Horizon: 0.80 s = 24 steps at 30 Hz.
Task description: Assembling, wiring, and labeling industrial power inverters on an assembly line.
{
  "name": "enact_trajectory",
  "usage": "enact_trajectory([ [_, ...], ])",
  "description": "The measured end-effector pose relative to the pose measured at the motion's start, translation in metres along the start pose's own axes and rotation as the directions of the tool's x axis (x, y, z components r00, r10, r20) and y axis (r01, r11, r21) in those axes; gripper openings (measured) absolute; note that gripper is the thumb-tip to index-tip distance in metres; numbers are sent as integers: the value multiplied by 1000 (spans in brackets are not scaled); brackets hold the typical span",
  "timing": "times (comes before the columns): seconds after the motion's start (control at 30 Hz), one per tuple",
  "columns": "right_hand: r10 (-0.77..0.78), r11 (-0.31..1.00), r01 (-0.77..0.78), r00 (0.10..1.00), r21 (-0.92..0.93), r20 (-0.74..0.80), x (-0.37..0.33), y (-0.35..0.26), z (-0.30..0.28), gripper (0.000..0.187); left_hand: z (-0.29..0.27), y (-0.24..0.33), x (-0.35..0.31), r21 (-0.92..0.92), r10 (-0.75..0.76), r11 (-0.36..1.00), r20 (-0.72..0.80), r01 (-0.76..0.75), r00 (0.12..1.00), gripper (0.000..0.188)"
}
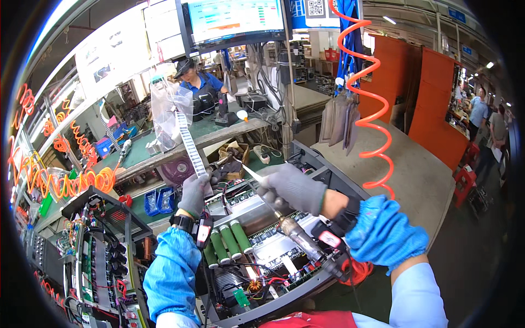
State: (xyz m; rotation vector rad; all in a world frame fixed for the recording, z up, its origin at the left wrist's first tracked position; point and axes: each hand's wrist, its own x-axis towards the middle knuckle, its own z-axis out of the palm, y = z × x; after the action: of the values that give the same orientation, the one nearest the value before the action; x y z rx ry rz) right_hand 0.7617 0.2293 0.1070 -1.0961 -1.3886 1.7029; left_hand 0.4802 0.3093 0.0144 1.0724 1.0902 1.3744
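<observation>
Long white dark-barred strip (190, 143): beyond the chassis, long axis steep, upper end leaning left toward the clear plastic bag (170, 106).
Grey-gloved left grip (194, 195): pinching its lower end — likely steadying it.
Grey-gloved right grip (292, 188): pinching a pale tapered piece (252, 174), tip up-left.
Dark open metal chassis (338, 173): underneath, probably for reach.

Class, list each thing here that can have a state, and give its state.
Monitor: lit
Orange hose: hanging, coiled
Metal case: open
Blue bins: open, holding small parts
Tool: slanted over the case
Left hand: gloved, gripping long strip
Right hand: gloved, gripping white strip
</observation>
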Motion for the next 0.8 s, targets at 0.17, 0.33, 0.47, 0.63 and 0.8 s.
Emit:
enact_trajectory([
  [0.17, -61, 993, 63, 998, -101, 24, 47, 4, 6, 27, 6, 10, -17, -140, 9, 990, 181, 16, 983, 38],
  [0.33, -30, 999, 34, 992, -31, 123, 74, 7, 19, 31, 14, 10, -25, -192, 62, 981, 205, -22, 977, 39],
  [0.47, -29, 997, 38, 992, -64, 125, 91, 10, 26, 28, 20, 9, -26, -257, 85, 966, 237, -22, 968, 35],
  [0.63, -7, 994, 25, 985, -104, 173, 99, 12, 27, 29, 20, 8, -20, -36, 185, 983, 234, -182, 954, 44],
  [0.8, -22, 994, 38, 989, -105, 148, 99, 16, 29, 21, 25, 4, -27, -300, 110, 953, 231, -37, 967, 46],
])
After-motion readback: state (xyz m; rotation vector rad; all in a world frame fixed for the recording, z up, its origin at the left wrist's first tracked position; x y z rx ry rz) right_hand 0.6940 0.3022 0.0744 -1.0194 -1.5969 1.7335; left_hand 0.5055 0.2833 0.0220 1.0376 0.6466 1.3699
